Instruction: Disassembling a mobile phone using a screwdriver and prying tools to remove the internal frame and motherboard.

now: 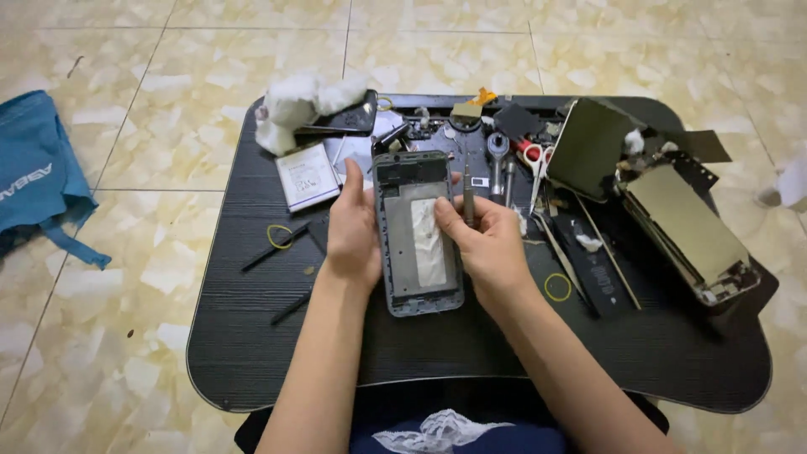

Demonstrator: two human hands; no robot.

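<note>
The left hand (351, 229) is gripping the left edge of an opened phone frame (418, 234), fingers closed on it, thumb lying along the rim. The right hand (486, 244) is holding tweezers (468, 192) upright, pinched between its fingers, its thumb pressing on the white patch (429, 242) inside the frame. The frame is lying at the middle of a black lap table (252, 336). Scissors (535, 165) and a dismantled tablet (685, 227) are lying to the right; a battery (308, 176) is lying far left.

Both forearms reach forward, close together. Left hand (353, 231) cups sideways, fingers wrapped in a grip; right hand (483, 244) curls, fingertips pinching, thumb pressing down.
</note>
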